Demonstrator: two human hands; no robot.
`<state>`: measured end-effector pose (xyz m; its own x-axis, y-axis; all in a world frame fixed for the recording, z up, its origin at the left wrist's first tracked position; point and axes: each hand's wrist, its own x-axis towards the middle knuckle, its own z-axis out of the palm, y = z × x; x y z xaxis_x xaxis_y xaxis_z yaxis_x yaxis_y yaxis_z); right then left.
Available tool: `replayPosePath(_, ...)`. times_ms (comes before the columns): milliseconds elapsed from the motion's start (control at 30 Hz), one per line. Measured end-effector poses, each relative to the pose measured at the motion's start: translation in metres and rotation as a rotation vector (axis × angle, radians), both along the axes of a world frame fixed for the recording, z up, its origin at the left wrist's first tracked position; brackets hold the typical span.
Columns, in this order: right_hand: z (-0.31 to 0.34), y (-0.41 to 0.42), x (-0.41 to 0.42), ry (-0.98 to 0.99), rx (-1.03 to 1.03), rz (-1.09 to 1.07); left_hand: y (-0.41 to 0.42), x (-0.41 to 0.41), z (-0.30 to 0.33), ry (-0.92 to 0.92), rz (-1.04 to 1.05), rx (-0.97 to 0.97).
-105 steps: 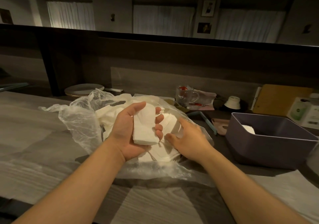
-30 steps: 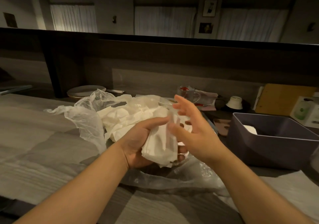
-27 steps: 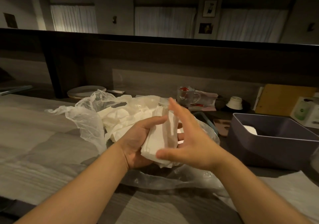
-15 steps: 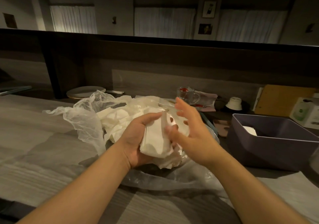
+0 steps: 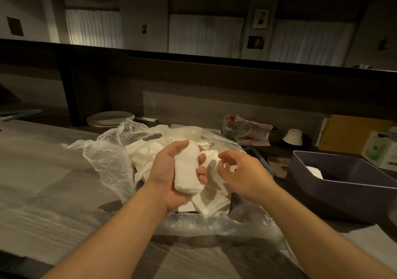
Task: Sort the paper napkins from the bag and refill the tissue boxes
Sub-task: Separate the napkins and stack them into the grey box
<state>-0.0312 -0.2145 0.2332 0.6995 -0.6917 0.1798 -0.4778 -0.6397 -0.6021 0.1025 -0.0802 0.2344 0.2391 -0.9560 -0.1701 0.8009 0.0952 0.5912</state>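
My left hand lies palm up over the open clear plastic bag and grips a folded stack of white napkins. Loose napkins fill the bag beneath and behind it. My right hand hovers just right of the stack, apart from it. Its fingers are curled, and a small white napkin edge shows pinched at the fingertips. A purple tissue box stands open at the right with one white napkin inside.
Behind the bag lie stacked plates, a glass mug and an upturned white bowl. A brown board and a white carton stand behind the purple box. The grey wooden counter stretches left.
My right hand was patting the stack's edge; it has pulled away to the right and curled its fingers. My left hand keeps its hold, and the stack looks more squared.
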Motion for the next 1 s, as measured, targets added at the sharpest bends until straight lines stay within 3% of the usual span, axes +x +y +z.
replayPosePath(133,0.009,-0.007,0.017,0.249,-0.340,0.173,0.000,-0.001,-0.001,0.024,-0.028,-0.035)
replayPosePath(233,0.011,-0.014,0.023,0.382,-0.385,0.165,-0.001,0.000,-0.001,0.023,-0.027,-0.032)
replayPosePath(500,0.003,-0.025,0.019,0.271,-0.462,0.084,-0.002,0.002,0.001,0.032,0.000,0.003)
replayPosePath(567,0.002,-0.023,0.015,0.249,-0.411,0.044,-0.002,0.003,0.000,0.029,0.000,0.003)
replayPosePath(700,-0.001,-0.017,0.006,0.030,-0.043,-0.067,-0.004,0.005,-0.003,0.016,0.003,0.000)
replayPosePath(800,-0.002,-0.013,0.001,-0.055,0.062,-0.080,-0.003,0.003,-0.002,0.015,0.014,0.008)
replayPosePath(1000,0.011,-0.003,-0.009,-0.573,0.405,-0.110,0.000,0.001,-0.002,0.035,0.010,0.026)
